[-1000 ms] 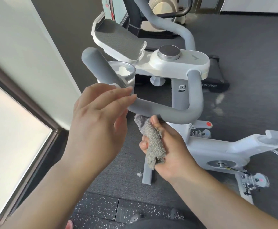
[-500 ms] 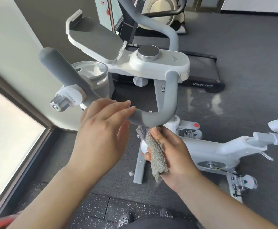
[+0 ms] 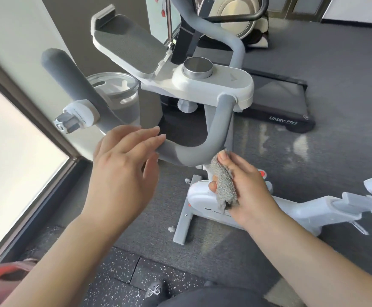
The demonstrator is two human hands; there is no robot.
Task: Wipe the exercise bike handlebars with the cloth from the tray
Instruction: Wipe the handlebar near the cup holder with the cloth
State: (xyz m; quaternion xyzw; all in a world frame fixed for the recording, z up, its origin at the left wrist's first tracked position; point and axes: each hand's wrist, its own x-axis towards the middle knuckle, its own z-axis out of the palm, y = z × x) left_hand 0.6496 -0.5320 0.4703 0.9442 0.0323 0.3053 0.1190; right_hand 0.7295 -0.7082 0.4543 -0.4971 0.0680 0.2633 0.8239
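Right hand (image 3: pixel 247 187) grips the cloth (image 3: pixel 223 182) under the handlebar (image 3: pixel 193 151), left hand (image 3: pixel 123 171) spread (treadmill (image 3: pixel 278 103) reads "UMAY M6").

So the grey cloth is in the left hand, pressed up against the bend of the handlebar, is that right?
Not quite. The head view shows the grey cloth in the right hand, pressed up against the bend of the handlebar. The left hand is open and holds nothing.

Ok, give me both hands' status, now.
Left hand: open, fingers spread, holding nothing.
Right hand: closed on the grey cloth, just under the handlebar.
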